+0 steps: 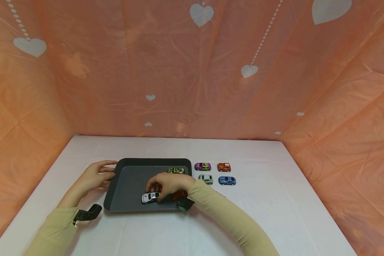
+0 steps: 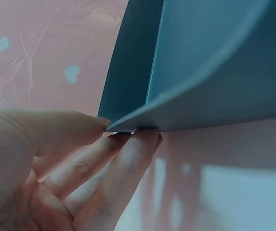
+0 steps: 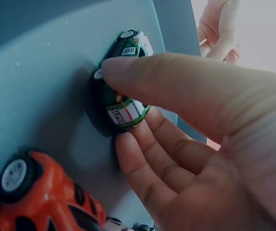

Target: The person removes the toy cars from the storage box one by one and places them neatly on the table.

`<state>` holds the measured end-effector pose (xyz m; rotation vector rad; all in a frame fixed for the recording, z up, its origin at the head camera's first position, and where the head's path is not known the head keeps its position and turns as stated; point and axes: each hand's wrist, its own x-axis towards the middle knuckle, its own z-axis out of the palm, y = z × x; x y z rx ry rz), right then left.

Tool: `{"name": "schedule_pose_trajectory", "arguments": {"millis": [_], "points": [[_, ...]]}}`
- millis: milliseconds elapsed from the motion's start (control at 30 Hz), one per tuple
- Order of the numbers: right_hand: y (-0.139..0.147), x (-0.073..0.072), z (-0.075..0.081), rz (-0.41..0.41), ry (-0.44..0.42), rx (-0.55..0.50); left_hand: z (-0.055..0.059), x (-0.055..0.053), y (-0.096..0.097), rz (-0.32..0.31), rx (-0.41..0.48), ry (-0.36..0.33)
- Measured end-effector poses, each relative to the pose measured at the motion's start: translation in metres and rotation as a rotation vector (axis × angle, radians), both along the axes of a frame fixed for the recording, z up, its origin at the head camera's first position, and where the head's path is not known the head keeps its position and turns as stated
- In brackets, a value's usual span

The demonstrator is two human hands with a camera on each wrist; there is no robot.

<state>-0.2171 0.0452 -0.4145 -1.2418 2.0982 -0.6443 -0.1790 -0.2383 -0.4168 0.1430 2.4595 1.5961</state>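
A dark grey tray (image 1: 128,209) lies on the white table. My left hand (image 1: 94,176) is at its left side; in the left wrist view the thumb and fingers (image 2: 140,144) pinch the tray's rim (image 2: 128,127). Inside the tray, my right hand (image 1: 169,183) holds a white toy car (image 1: 149,197) between thumb and fingers, low over the floor or on it. From the right wrist the same car (image 3: 128,113) shows green and white, with lettering. A red-orange toy car (image 3: 51,197) sits nearby in the tray, mostly hidden by the hand in the head view.
A patterned green toy car (image 1: 176,170) stands at the tray's back right. Outside, right of the tray, are a purple car (image 1: 203,166), a red car (image 1: 224,167), a pale green car (image 1: 206,179) and a blue car (image 1: 227,180). Orange cloth walls (image 1: 179,78) enclose the table.
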Motion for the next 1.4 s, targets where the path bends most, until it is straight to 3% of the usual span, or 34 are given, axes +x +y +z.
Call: {"name": "schedule_pose_trajectory", "arguments": {"millis": [500,867,1200,1400], "points": [[0.002,-0.001,0.001,0.036,0.034,-0.002,-0.001,0.000,-0.001,0.003,-0.009,-0.010],[0.012,-0.005,0.011,0.000,0.052,-0.010,-0.002,0.000,-0.001,0.003,0.001,-0.010],[0.047,-0.009,0.034,-0.028,0.098,-0.056,-0.003,-0.002,-0.002,0.004,-0.016,0.002],[0.078,-0.008,0.045,-0.086,0.051,-0.095,-0.003,-0.002,-0.003,0.001,-0.021,0.008]]}}
